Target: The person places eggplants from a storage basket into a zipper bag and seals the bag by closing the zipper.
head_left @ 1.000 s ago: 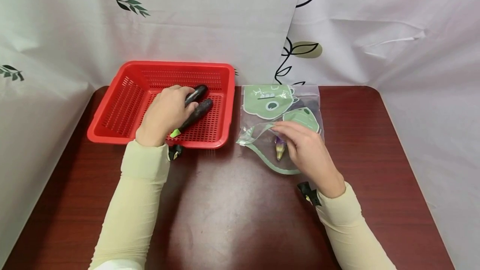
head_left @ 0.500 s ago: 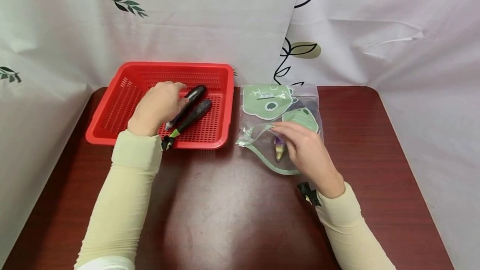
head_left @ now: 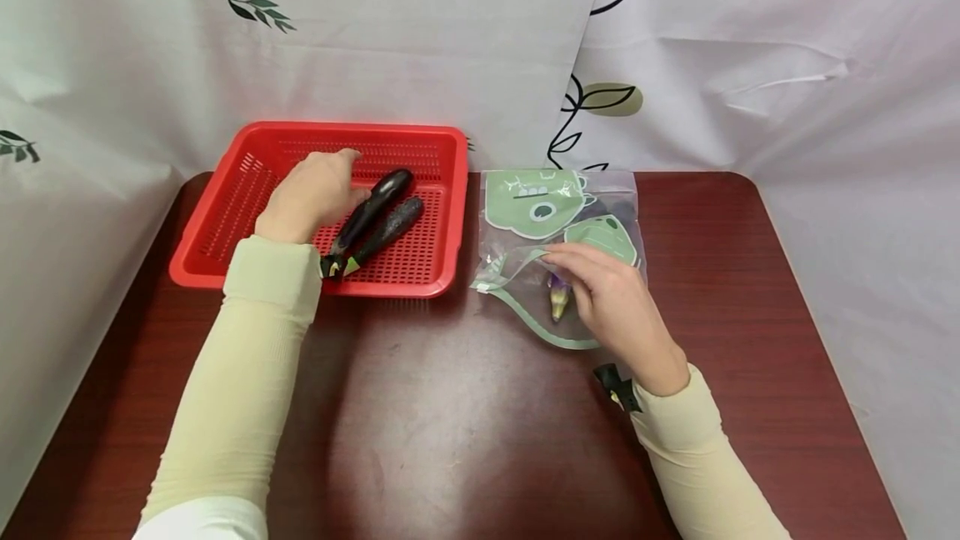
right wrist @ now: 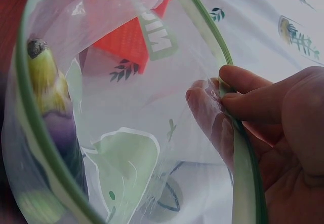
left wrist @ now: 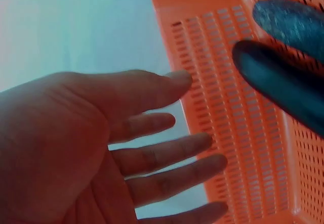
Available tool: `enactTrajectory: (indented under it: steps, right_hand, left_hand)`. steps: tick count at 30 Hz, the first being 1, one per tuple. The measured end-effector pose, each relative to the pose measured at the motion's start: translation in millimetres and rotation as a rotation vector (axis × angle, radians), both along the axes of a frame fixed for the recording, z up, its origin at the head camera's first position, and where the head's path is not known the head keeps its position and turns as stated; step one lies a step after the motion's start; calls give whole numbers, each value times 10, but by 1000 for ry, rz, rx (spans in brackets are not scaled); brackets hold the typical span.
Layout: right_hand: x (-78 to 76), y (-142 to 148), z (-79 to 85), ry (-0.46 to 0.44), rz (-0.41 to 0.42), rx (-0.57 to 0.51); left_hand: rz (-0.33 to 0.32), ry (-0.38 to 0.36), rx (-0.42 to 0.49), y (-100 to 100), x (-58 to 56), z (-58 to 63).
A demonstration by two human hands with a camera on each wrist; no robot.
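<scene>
Over the left half of the red basket [head_left: 447,265], my left hand [head_left: 307,194] is held with its fingers spread, holding nothing. In the left wrist view the hand [left wrist: 101,127] is apart from the eggplants. A glossy dark eggplant [head_left: 382,198] and a duller one with a green stem end [head_left: 392,230] lie side by side in the basket. My right hand [head_left: 615,307] pinches the green-edged rim of a clear zip bag [right wrist: 174,107] between thumb and fingers, and its mouth gapes. Inside lies a purple eggplant [right wrist: 61,127] with a yellowish stem end, partly hidden in the head view.
The bag lies on the dark red wooden table [head_left: 420,440], right of the basket. A white cloth [head_left: 375,40] with leaf prints hangs behind and at both sides. The basket's walls rise around the eggplants.
My left hand has drawn back to the left, off the two eggplants, and its fingers have straightened. More of the glossy eggplant shows. My right hand keeps its hold on the bag's rim.
</scene>
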State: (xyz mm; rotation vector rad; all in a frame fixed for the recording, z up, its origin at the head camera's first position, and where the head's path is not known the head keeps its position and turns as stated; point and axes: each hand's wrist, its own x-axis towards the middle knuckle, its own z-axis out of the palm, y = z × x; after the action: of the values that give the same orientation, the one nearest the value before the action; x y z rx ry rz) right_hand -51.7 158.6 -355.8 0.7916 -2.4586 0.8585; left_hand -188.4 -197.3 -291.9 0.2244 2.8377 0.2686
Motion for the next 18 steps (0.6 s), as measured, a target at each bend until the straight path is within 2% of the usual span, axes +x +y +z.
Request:
enactTrajectory:
  steps: [10, 18]
  right_hand:
    - [-4, -3, -12, 14, 5, 0]
    - [-6, -2, -15, 13, -1, 6]
  left_hand:
    - [22, -78, -1, -53, -118, -90]
    - [20, -138, 31, -95, -171, -291]
